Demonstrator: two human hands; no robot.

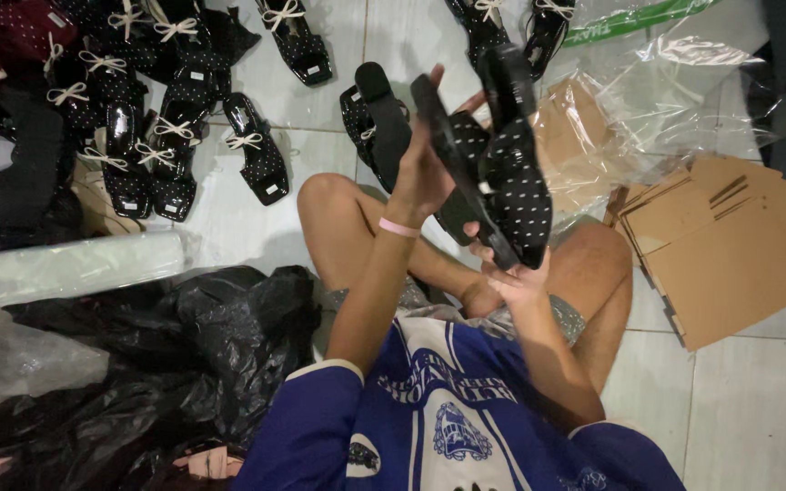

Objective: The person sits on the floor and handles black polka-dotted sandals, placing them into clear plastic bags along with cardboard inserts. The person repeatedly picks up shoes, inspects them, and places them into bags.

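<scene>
Currently the left hand (422, 173) is gripping a black dotted heeled sandal (502, 159) by its sole, tilting the upper into view, while the right hand (513, 273) is pinching its toe at six o'clock; more sandals (152, 127) are lying at ten o'clock.

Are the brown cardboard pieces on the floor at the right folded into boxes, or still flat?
Still flat. The brown cardboard pieces lie as thin overlapping sheets in a loose stack on the white tiled floor; no raised box walls show.
</scene>
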